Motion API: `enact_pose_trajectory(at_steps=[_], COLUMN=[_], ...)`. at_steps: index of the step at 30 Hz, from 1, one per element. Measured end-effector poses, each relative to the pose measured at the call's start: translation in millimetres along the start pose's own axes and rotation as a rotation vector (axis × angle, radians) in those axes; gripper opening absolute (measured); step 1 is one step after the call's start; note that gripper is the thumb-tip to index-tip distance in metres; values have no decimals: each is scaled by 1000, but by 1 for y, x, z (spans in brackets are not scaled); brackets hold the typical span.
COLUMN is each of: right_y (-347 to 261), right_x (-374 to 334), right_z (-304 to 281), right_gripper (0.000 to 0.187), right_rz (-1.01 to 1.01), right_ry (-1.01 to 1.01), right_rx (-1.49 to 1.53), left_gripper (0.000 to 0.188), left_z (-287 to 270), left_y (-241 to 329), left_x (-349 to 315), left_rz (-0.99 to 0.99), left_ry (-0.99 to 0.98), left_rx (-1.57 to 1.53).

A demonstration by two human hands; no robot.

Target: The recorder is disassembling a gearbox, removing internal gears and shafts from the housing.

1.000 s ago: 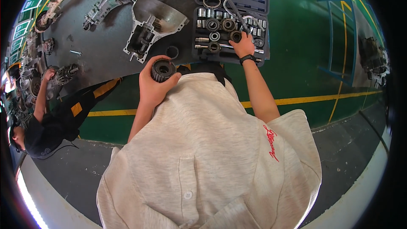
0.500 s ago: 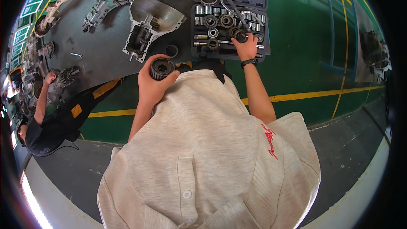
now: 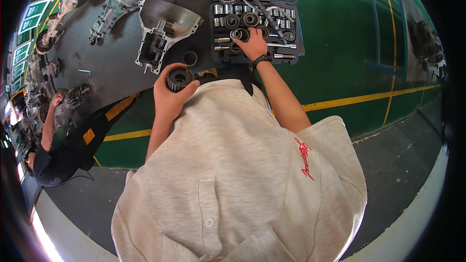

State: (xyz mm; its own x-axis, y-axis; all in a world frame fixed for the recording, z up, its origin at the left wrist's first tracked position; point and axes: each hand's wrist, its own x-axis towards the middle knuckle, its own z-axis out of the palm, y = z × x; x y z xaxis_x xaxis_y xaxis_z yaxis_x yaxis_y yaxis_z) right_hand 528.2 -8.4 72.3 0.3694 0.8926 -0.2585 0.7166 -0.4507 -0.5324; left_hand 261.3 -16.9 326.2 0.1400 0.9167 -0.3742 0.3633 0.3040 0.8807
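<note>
A dark toothed gear hub (image 3: 179,78) sits in my left hand (image 3: 167,99), tilted so its open bore shows, with thumb and fingers wrapped round its sides. My right hand (image 3: 254,46) reaches over the socket case (image 3: 297,57), and its fingers close on a metal ring (image 3: 240,35) lying low over the tools. Beside those fingers are a small gear (image 3: 232,21), another gear (image 3: 250,19) and a partly covered gear (image 3: 262,31). Whether the ring rests on the parts beneath it is hidden by my hand.
A long-handled ratchet (image 3: 262,7) lies across the case. Left of it on the bench stand an opened gearbox housing (image 3: 167,17), a dark ring (image 3: 190,58), a second housing (image 3: 114,7) and a bolt (image 3: 85,71). At far left a co-worker's hand (image 3: 57,99) touches a gear shaft (image 3: 75,94).
My right hand has moved left across the socket case, from its right side to the metal ring. My left hand still holds the gear hub. The whole view has shifted slightly.
</note>
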Motion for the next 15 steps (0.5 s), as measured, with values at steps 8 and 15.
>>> enact_pose_trajectory(at_steps=[8,15], right_y=[68,66], right_x=[5,32], right_z=[-6,-23], right_gripper=[42,42], right_rz=[42,-57], right_ry=[107,-177], right_rx=[-52,-173], left_gripper=[41,42], left_z=[-3,-3], left_y=[0,-4], left_x=[-5,-3], left_rz=[-17,-46], left_ry=[26,27], left_rx=[41,25])
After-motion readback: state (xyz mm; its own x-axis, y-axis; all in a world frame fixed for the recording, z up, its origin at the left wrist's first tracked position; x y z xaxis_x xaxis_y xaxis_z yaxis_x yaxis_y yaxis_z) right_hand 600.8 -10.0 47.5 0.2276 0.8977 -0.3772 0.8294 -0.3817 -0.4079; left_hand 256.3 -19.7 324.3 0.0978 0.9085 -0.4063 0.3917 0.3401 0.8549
